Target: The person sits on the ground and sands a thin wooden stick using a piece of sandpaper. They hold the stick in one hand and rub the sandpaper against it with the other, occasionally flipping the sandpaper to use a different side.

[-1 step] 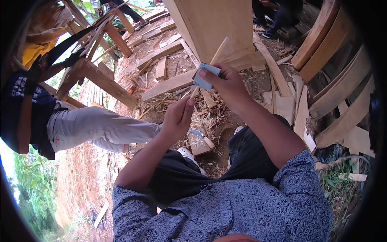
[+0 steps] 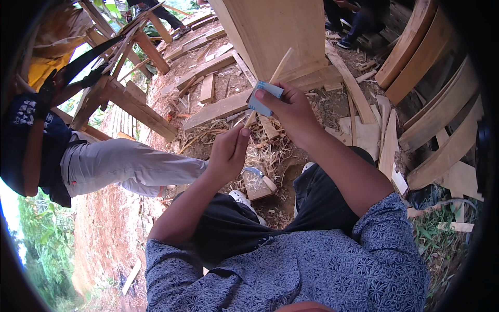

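My left hand (image 2: pixel 230 152) is closed on the lower end of a slim, pale wooden stick (image 2: pixel 282 63), which slants up to the right. Around the stick's middle, my right hand (image 2: pixel 294 108) pinches a folded piece of sandpaper (image 2: pixel 265 99) with a light blue printed back, thumb on top. The stick's far end sticks out beyond the sandpaper. Below my hands, a small sickle (image 2: pixel 268 183) with a curved blade and wooden handle rests on a wooden block (image 2: pixel 254 190) between my feet.
Wood shavings (image 2: pixel 275 151) cover the ground ahead. A large wooden panel (image 2: pixel 286 31) stands beyond my hands. Curved boards (image 2: pixel 442 119) lean at the right. On the left, a co-worker in grey trousers (image 2: pixel 125 158) stands by timber beams (image 2: pixel 140 112); other people are farther back.
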`<action>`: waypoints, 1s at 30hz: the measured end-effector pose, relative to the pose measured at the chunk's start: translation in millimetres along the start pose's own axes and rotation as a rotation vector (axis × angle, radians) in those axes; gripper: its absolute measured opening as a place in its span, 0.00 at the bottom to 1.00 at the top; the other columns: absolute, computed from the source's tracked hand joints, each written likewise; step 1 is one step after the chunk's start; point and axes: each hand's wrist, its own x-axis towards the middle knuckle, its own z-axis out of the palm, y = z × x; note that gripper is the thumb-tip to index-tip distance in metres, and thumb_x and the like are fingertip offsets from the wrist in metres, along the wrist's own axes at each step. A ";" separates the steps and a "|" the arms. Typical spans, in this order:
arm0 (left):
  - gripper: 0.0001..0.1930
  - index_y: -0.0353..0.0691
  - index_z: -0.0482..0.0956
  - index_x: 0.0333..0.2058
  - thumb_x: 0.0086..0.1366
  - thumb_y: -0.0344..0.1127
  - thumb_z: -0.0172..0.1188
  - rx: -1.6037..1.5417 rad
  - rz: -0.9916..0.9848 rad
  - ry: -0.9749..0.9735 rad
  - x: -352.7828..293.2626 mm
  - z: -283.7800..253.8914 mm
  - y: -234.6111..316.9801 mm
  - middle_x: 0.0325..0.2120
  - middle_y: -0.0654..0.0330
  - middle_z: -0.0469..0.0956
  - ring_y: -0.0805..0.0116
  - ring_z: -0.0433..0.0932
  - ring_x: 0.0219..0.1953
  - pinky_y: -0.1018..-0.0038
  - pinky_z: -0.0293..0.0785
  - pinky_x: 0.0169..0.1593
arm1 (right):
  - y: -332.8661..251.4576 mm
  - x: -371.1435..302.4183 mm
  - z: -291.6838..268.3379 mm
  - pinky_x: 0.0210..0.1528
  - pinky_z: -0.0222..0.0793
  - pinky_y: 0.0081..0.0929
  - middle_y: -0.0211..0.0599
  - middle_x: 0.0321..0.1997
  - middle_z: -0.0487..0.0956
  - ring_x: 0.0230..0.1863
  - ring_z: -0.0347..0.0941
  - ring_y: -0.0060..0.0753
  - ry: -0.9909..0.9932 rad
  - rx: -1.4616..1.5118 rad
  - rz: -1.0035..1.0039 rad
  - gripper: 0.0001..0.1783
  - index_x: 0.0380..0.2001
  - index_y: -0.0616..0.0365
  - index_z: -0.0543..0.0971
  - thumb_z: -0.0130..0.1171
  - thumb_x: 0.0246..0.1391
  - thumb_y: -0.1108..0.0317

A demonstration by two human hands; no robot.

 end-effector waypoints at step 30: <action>0.16 0.34 0.68 0.24 0.74 0.33 0.46 0.059 0.178 0.093 -2.2 -1.1 14.2 0.14 0.56 0.63 0.59 0.66 0.16 0.66 0.62 0.25 | -26.4 1.3 -9.1 0.44 0.77 0.24 0.37 0.38 0.83 0.38 0.81 0.24 -0.111 0.192 -0.157 0.24 0.45 0.66 0.79 0.70 0.55 0.56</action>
